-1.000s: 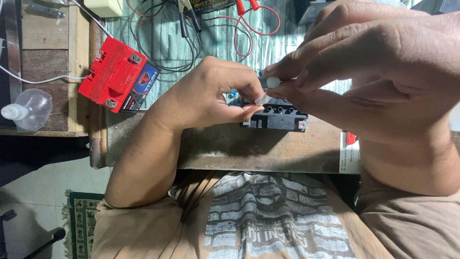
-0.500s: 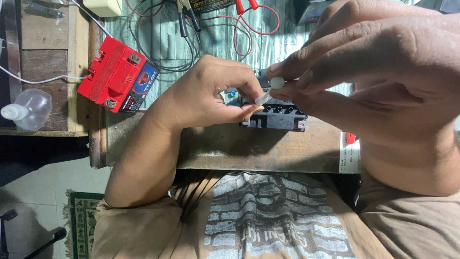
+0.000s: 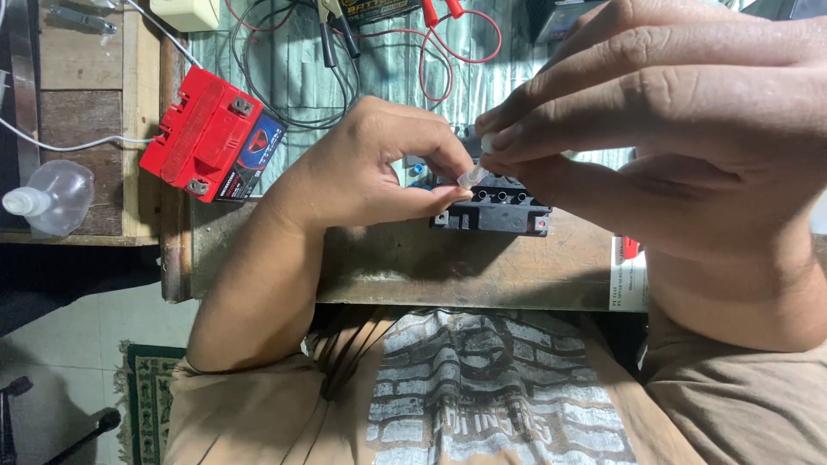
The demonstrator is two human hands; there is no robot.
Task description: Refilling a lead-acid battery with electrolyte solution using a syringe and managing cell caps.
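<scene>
A small black battery (image 3: 495, 209) with a row of round filler holes sits on the worn workbench (image 3: 405, 267) near its front edge. My left hand (image 3: 379, 168) pinches a small clear plastic tube (image 3: 468, 178) just above the battery's left end. My right hand (image 3: 680, 129), close to the camera, grips a small white cap or nozzle (image 3: 488, 142) between thumb and forefinger, right above the tube's tip. Most of the white piece is hidden by my fingers.
A red battery (image 3: 207, 133) lies at the bench's left. Black and red clip leads (image 3: 379, 43) and wires lie on the green mat behind. A clear squeeze bottle (image 3: 47, 198) rests on the wooden shelf at far left. A white paper label (image 3: 629, 275) hangs at the bench's right edge.
My right fingers have closed further over the white piece, hiding most of it, and shifted slightly up. The left hand and tube stay nearly still.
</scene>
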